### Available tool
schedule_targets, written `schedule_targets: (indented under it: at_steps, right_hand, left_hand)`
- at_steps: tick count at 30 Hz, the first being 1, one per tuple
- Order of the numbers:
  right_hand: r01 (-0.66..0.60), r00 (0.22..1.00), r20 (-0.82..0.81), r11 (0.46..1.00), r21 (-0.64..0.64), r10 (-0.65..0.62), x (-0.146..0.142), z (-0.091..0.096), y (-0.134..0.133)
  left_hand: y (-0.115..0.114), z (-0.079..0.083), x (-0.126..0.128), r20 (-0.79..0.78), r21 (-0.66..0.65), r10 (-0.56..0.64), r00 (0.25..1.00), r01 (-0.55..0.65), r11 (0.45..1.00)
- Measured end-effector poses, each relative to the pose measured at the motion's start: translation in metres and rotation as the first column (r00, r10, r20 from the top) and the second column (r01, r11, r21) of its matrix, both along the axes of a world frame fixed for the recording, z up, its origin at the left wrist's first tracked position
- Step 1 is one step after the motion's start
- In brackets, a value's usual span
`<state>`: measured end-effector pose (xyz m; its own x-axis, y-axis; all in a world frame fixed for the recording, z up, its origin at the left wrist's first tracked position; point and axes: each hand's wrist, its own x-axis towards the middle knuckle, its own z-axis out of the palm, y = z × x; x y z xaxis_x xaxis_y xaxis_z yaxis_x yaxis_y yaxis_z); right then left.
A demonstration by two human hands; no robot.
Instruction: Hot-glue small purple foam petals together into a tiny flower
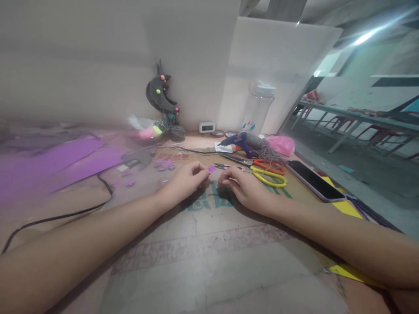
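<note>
My left hand (190,176) is closed, with a small purple flower cutout (212,168) pinched at its thumb and fingertip. A short gap separates it from my right hand (244,187), whose fingers are loosely bent, the thumb a little apart. I see nothing held in the right hand, though its inner side is partly hidden. Just beyond the hands lie small scissors (225,166) and larger scissors with orange and yellow handles (269,175). Left of my left hand are several purple flower cutouts (165,164) on the cardboard (209,244).
A blue glue gun (238,143), grey yarn (262,146) and a clear bottle (257,109) stand or lie behind. At right is a phone (316,179) near the table edge. Purple sheets (85,157) and a black cable (65,216) occupy the left. A dark crescent ornament (160,93) stands behind.
</note>
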<state>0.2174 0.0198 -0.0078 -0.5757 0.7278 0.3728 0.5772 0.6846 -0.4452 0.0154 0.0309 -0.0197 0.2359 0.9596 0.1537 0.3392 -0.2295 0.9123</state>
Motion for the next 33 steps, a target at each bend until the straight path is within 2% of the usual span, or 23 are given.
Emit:
schedule_targets:
  at_steps: [2, 5, 8, 11, 17, 21, 29, 33]
  right_hand:
    - [0.023, 0.993, -0.111, 0.998, -0.051, -0.029, 0.001, 0.000, -0.003]
    - [-0.013, 0.963, -0.266, 0.984, -0.178, -0.035, 0.001, 0.000, 0.000]
    - [-0.040, 0.908, -0.404, 0.938, -0.345, -0.110, -0.001, 0.001, 0.005]
    - [-0.015, 0.883, -0.424, 0.893, -0.450, -0.199, -0.004, 0.003, 0.007]
    - [0.110, 0.941, -0.259, 0.920, -0.375, -0.218, -0.004, -0.002, 0.009]
    - [0.144, 0.948, -0.209, 0.907, -0.395, -0.241, -0.005, -0.001, 0.010]
    - [0.148, 0.945, -0.199, 0.882, -0.447, -0.259, -0.007, 0.004, 0.006]
    - [0.118, 0.944, -0.223, 0.884, -0.453, -0.241, -0.007, 0.003, 0.007]
  left_hand:
    - [-0.001, -0.001, 0.000, -0.026, 0.007, 0.002, 1.000, -0.002, 1.000]
    - [-0.002, -0.002, 0.000, -0.042, 0.014, -0.029, 0.999, 0.030, 0.999]
    - [-0.003, -0.002, 0.000, -0.051, 0.021, -0.038, 0.998, 0.039, 0.999]
    - [-0.003, -0.001, 0.000, -0.049, 0.020, -0.029, 0.998, 0.030, 0.999]
    - [-0.004, 0.000, 0.000, -0.051, 0.057, -0.036, 0.998, 0.039, 0.998]
    - [-0.004, -0.001, -0.001, -0.057, 0.086, -0.041, 0.997, 0.046, 0.995]
    - [-0.006, 0.001, 0.001, -0.116, 0.127, -0.038, 0.993, 0.053, 0.991]
    - [-0.010, 0.005, 0.002, -0.143, 0.100, -0.062, 0.988, 0.077, 0.992]
